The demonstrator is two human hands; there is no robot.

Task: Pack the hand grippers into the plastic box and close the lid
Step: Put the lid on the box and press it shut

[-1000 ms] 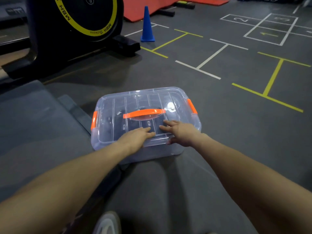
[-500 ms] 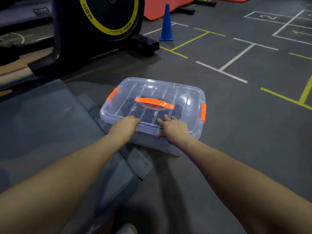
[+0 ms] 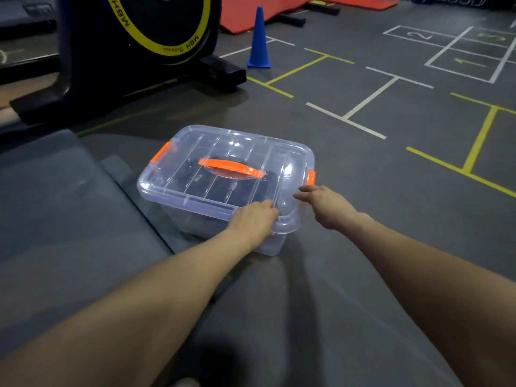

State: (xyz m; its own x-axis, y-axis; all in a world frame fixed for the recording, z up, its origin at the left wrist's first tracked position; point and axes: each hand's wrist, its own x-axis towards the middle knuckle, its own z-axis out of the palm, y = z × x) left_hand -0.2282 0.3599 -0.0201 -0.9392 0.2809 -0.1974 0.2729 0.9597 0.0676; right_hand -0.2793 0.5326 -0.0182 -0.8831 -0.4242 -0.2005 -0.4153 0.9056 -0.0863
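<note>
A clear plastic box (image 3: 195, 219) stands on the dark gym floor with its clear lid (image 3: 223, 152) lying on top. The lid has an orange handle (image 3: 231, 168) and an orange latch at each end, left latch (image 3: 161, 152) and right latch (image 3: 310, 177). Dark shapes show dimly through the plastic; I cannot tell the hand grippers apart. My left hand (image 3: 252, 220) rests on the lid's near right corner, fingers over the rim. My right hand (image 3: 325, 203) hovers just right of that corner, fingers loosely extended toward the right latch, holding nothing.
A grey mat (image 3: 64, 208) lies to the left of the box. An exercise bike with a yellow-ringed flywheel (image 3: 156, 26) stands behind. A blue cone (image 3: 259, 40) and red mats (image 3: 251, 9) are farther back. Painted lines cross the floor to the right.
The box now appears turned in view. My left hand has slid along the near rim to the right corner. My right hand has left the lid and moved toward the right latch.
</note>
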